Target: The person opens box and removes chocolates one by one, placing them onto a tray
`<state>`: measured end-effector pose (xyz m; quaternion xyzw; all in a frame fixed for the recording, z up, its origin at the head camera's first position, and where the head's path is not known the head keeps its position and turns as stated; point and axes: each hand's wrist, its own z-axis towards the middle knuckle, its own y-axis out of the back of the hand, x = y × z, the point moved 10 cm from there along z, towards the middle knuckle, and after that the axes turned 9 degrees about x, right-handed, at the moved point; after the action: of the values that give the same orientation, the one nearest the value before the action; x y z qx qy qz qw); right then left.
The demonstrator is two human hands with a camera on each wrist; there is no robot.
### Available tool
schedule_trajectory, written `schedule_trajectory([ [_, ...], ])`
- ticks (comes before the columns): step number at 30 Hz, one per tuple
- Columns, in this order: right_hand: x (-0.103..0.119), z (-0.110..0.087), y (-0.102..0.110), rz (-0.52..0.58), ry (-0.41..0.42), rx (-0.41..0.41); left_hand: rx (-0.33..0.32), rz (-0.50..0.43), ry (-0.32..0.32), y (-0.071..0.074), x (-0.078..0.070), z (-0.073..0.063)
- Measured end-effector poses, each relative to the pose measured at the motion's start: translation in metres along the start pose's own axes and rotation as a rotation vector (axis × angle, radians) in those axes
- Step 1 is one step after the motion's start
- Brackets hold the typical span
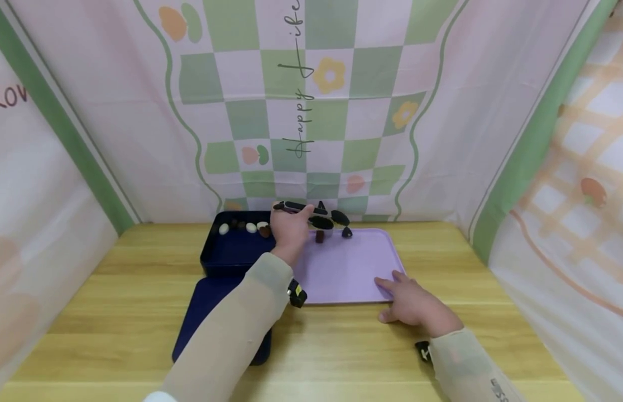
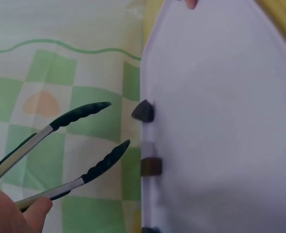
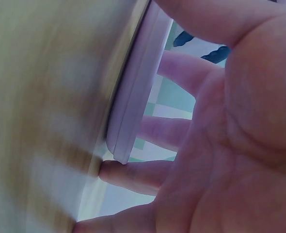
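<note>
Holding the tongs (image 2: 68, 187) in my left grip (image 1: 290, 230), I have their tips spread near a brown block (image 1: 319, 237) and dark pointed piece (image 1: 346, 232) at the far side of the tray (image 1: 341, 273). My unclenched right grip (image 1: 409, 301) touches its corner; pushing hard could shift both pieces.

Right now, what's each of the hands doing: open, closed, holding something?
Left hand: holding the tongs, tips apart.
Right hand: open, touching the purple tray.

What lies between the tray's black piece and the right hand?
Only bare tray separates the black piece from the right hand, shown in the head view.
</note>
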<state>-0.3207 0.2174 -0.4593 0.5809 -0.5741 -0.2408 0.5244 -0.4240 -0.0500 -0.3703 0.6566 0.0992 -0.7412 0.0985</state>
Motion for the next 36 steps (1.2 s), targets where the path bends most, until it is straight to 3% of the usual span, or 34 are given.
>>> schedule_trajectory([
  [5,0.000,0.000,0.001,0.004,-0.001,-0.001,-0.002,0.021,0.021,0.009,-0.007,0.003],
  [11,0.001,0.000,0.001,0.006,0.005,-0.001,-0.041,0.085,0.056,0.030,-0.012,0.006],
  [15,0.003,0.000,0.000,0.007,0.009,-0.001,-0.031,0.047,0.022,0.050,-0.023,0.016],
  [24,0.003,0.000,-0.001,0.001,-0.004,0.006,-0.033,0.044,-0.151,0.121,-0.063,0.043],
  [30,0.001,-0.001,0.000,0.000,-0.008,0.009,-0.079,0.150,-0.199,0.159,-0.073,0.050],
  [36,0.001,-0.002,0.000,0.009,-0.014,0.011,-0.112,0.263,-0.233,0.181,-0.081,0.051],
])
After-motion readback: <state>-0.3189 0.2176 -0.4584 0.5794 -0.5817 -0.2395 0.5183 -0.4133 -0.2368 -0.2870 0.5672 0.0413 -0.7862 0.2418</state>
